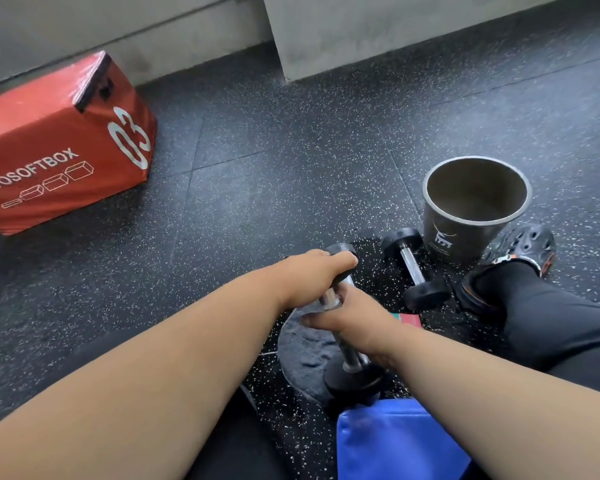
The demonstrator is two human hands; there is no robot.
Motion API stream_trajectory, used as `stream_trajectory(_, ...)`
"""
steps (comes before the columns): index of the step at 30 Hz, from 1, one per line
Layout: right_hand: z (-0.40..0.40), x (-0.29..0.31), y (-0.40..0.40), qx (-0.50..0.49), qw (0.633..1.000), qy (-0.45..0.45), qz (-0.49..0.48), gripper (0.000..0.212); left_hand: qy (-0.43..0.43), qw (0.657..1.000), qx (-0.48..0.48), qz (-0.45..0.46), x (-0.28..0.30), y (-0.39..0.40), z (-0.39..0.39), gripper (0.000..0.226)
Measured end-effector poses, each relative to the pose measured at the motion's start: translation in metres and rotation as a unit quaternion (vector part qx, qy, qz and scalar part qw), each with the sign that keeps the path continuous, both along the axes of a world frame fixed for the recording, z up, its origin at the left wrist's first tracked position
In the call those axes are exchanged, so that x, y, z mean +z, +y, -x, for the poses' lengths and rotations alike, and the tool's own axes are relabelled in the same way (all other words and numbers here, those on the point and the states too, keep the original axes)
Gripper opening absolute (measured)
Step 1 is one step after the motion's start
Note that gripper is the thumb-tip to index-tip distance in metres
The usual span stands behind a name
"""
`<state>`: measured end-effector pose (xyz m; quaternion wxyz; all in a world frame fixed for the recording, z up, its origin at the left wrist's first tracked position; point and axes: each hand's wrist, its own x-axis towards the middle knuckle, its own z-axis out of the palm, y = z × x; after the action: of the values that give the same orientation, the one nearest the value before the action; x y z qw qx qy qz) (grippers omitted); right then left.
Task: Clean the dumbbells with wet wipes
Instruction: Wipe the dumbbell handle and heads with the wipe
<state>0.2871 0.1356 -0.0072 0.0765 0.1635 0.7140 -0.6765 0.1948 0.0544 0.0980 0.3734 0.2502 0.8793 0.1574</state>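
A small dumbbell with black ends and a chrome bar stands tilted on the speckled floor in front of me. My left hand grips its upper black end. My right hand is curled round the chrome bar just below, with what looks like a thin pale wipe under its fingers. A second dumbbell of the same kind lies on the floor to the right, untouched.
A dark metal bucket stands beyond the second dumbbell. My leg in black and a black clog lie at right. A red plyo soft box sits far left. A blue cloth lies near me; a red-green packet peeks out behind my right hand.
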Motion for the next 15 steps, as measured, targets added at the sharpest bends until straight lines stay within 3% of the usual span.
stream_trajectory(2,0.001,0.0,0.0,0.001,0.999,-0.002,-0.05,0.038,-0.006,1.0,-0.021,0.003,-0.001,0.001,0.004,0.07)
stream_trajectory(5,0.0,-0.002,0.003,0.026,0.992,-0.015,-0.119,0.031,-0.033,0.999,0.009,-0.011,-0.004,0.002,0.011,0.042)
stream_trajectory(8,-0.008,-0.008,0.009,0.045,0.995,-0.041,-0.084,0.036,-0.054,0.998,0.04,-0.019,-0.008,0.002,0.021,0.032)
stream_trajectory(10,-0.012,-0.01,0.013,0.066,0.995,-0.063,-0.051,0.029,-0.06,0.997,0.043,-0.012,-0.01,0.001,0.024,0.039)
stream_trajectory(12,-0.014,-0.01,0.019,0.104,0.987,-0.083,-0.087,0.022,-0.067,0.997,0.04,-0.015,-0.012,0.003,0.024,0.05)
stream_trajectory(15,-0.014,-0.005,0.028,0.137,0.966,-0.141,-0.171,0.047,-0.072,0.997,0.027,-0.015,-0.017,0.008,0.024,0.075)
